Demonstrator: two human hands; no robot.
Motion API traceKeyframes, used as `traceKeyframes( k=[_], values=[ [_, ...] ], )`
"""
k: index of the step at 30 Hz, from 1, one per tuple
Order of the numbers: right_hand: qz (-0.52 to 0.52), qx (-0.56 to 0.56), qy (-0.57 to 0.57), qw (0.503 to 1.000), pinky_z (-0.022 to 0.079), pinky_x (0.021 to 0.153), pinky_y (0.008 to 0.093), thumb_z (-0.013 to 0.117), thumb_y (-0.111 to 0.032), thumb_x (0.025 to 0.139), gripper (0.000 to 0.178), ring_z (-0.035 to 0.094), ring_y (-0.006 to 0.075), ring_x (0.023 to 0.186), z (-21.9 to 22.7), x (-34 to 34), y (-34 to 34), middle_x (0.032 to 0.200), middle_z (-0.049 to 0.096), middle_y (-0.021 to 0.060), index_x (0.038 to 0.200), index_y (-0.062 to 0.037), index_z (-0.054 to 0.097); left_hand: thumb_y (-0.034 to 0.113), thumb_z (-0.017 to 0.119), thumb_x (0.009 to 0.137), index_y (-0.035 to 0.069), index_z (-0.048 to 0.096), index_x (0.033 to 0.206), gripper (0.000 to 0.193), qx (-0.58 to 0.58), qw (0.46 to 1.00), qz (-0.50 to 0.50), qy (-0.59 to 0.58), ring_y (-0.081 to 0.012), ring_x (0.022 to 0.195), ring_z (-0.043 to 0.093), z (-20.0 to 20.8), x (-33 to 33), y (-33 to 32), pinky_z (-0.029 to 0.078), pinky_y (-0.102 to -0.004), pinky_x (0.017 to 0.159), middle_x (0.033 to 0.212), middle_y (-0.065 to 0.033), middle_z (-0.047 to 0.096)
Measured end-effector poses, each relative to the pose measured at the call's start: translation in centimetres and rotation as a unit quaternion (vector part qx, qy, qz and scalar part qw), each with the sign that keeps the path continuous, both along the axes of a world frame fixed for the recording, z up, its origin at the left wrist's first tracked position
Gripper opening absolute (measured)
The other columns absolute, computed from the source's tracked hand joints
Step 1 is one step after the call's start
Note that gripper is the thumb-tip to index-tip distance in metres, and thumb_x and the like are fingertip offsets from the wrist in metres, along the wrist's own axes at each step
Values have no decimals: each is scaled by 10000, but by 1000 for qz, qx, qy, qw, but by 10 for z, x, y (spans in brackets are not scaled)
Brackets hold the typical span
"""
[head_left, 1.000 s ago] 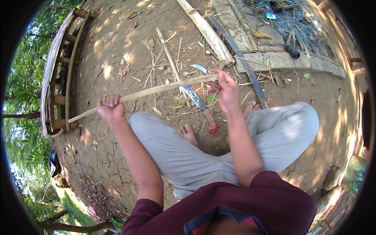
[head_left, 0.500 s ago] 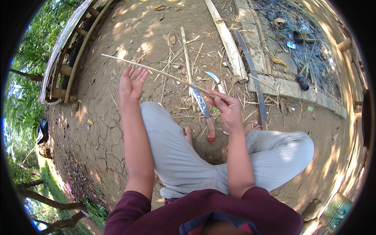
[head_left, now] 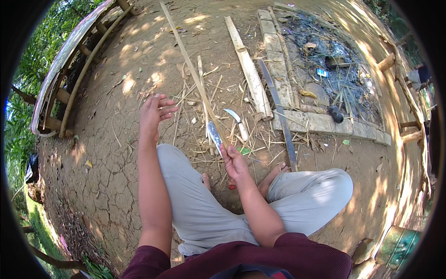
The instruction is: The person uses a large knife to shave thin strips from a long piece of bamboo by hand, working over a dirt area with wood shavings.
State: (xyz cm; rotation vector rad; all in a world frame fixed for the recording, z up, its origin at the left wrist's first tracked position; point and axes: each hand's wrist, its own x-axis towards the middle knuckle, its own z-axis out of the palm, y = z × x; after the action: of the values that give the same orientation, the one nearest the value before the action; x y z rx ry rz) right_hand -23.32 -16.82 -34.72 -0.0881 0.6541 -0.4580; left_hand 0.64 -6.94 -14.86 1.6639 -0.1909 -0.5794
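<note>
A long, thin bamboo strip [head_left: 191, 67] rises away from my right hand [head_left: 235, 162], whose fingers pinch its near end. The strip slants up and to the left. My left hand [head_left: 153, 115] is empty, its fingers spread, to the left of the strip and apart from it. Under the strip lies a knife [head_left: 214, 133] with a broad, shiny blade; my right hand covers most of its reddish handle. Just right of it on the ground is a small curved knife [head_left: 242, 130] with a pale handle. Farther right, a long dark machete blade [head_left: 278, 108] points away from my foot.
Shavings and thin slivers litter the dirt [head_left: 116, 172] ahead of my knees. A split bamboo length [head_left: 250, 69] lies beyond them. To the right, a brick border [head_left: 330, 123] surrounds ash with a dark bottle-like object [head_left: 335, 114]. A bamboo-framed platform [head_left: 88, 76] stands at the left.
The strip has swung from pointing left to pointing up and away. My right hand has come nearer and left, over the knife handle. My left hand has turned and is now apart from the strip.
</note>
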Motion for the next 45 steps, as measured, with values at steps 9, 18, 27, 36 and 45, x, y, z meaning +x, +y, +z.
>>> traceKeyframes(
  k=[9, 18, 27, 36, 45],
  values=[
    [-27, 70, 109, 991, 593, 736, 263, 466, -56, 1022, 185, 648, 185, 839, -44, -4, -5, 1074, 640, 178, 1163, 53, 517, 378, 524, 1008, 5, 583, 1091, 386, 190, 964, -162, -93, -147, 691, 658, -15, -11, -8, 501, -298, 642, 858, -94, 678],
    [98, 84, 102, 986, 414, 546, 210, 387, -329, 1071, 435, 449, 84, 608, -46, 3, 7, 735, 502, -10, 1210, 42, 568, 395, 529, 1006, 16, 564, 1176, 417, 258, 929, -239, -116, -133, 678, 649, -17, -5, -1, 484, -284, 632, 875, -88, 690],
    [208, -199, 297, 910, 479, 468, 282, 504, -457, 1005, 473, 592, 136, 535, -30, 4, 7, 718, 641, 85, 1052, 2, 609, 366, 504, 1021, 29, 556, 1147, 364, 238, 936, -242, -90, -141, 621, 645, -43, 7, -1, 458, -267, 535, 816, -88, 662],
    [82, -632, 368, 678, 497, 573, 330, 624, -270, 945, 355, 636, 190, 597, 150, -58, -57, 692, 656, 109, 1166, 8, 620, 351, 489, 1029, 28, 538, 1129, 342, 256, 920, -274, -112, -143, 596, 640, -38, -1, -10, 421, -263, 490, 785, -80, 640],
    [-321, -534, 435, 650, 469, 540, 213, 595, -182, 977, 184, 601, 59, 603, 250, -225, -138, 682, 637, 8, 903, -18, 630, 367, 484, 1030, 45, 529, 1144, 344, 230, 899, -326, -180, -148, 566, 638, -54, 1, -5, 440, -267, 473, 754, -80, 637]
  ],
)
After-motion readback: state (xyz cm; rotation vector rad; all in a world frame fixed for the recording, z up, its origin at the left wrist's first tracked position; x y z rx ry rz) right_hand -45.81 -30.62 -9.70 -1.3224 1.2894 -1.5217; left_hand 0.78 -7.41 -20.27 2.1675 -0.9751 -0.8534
